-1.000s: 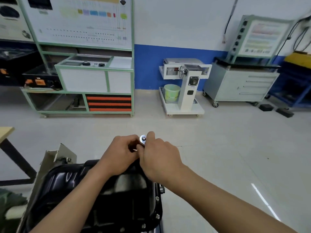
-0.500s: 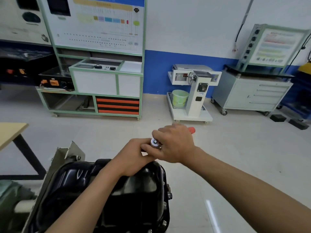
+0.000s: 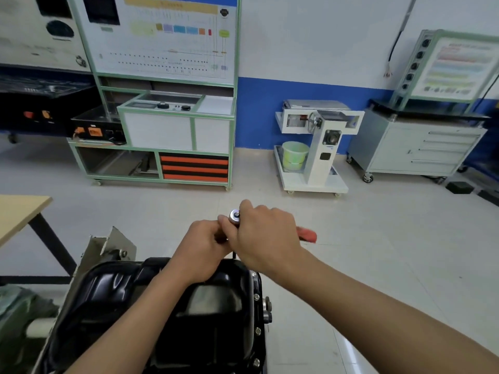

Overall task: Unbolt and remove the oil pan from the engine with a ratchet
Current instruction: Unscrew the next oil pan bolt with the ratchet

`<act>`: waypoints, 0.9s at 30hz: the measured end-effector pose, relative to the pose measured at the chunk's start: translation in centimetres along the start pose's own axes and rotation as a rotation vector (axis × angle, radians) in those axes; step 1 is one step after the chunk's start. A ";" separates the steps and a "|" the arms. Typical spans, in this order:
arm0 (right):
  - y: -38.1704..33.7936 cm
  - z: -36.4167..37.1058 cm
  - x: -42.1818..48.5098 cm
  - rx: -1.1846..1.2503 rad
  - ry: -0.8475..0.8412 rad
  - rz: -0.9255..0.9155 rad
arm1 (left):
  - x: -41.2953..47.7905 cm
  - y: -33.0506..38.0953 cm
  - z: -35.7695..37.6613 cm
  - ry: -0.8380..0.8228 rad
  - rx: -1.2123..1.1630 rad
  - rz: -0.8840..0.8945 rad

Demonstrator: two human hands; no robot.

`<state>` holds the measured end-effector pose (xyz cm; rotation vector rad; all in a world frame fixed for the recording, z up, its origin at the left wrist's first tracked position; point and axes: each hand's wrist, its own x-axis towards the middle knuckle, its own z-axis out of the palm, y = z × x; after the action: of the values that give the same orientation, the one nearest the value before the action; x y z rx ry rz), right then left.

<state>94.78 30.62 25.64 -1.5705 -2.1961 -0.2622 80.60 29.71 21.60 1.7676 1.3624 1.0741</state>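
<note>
Desk: we see a wood-topped desk (image 3: 19, 211) on dark legs, well to the left of both grips.
Pan: the glossy black pan (image 3: 113, 298) sits on the engine below and left of the grips, with its bottom facing us. Our left forearm crosses over it.
Left grip: the left grip (image 3: 201, 249) is closed on the ratchet just under its head, at the pan's far edge. Its curled fingers hide most of what they wrap.
Ratchet: the silver head of the ratchet (image 3: 235, 215) shows between the two grips, top face towards us.
Right grip: the right grip (image 3: 266, 236) touches the left one and is closed over the ratchet's handle, knuckles up.
Handle end: the red handle end (image 3: 307, 234) sticks out to the right of the right grip, over the floor.
Bolts: a row of bolts (image 3: 256, 296) runs along the pan's right flange, below the right grip.
Far wall: a green-framed bench (image 3: 167, 130) stands well beyond the left grip. A white stand (image 3: 318, 147) with a pale bucket (image 3: 294, 155) stands well beyond the right grip, and a grey cabinet (image 3: 421, 147) is further right.
</note>
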 end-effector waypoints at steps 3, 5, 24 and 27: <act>-1.0 -0.6 -1.4 0.123 -0.199 0.092 | -0.2 -0.4 0.0 0.029 0.041 0.028; -0.9 -1.3 -1.8 0.221 -0.324 0.101 | -0.3 -0.4 0.0 0.027 0.043 0.055; 5.0 -0.5 4.7 0.299 -0.222 -0.473 | 0.0 -0.1 0.0 -0.118 -0.017 0.046; 5.0 0.0 4.5 0.323 -0.165 -0.507 | -0.2 -0.1 0.1 -0.080 -0.012 0.056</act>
<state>98.29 36.19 27.21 -0.8782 -2.5831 0.0799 80.61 29.57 21.39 1.8297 1.2622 1.0273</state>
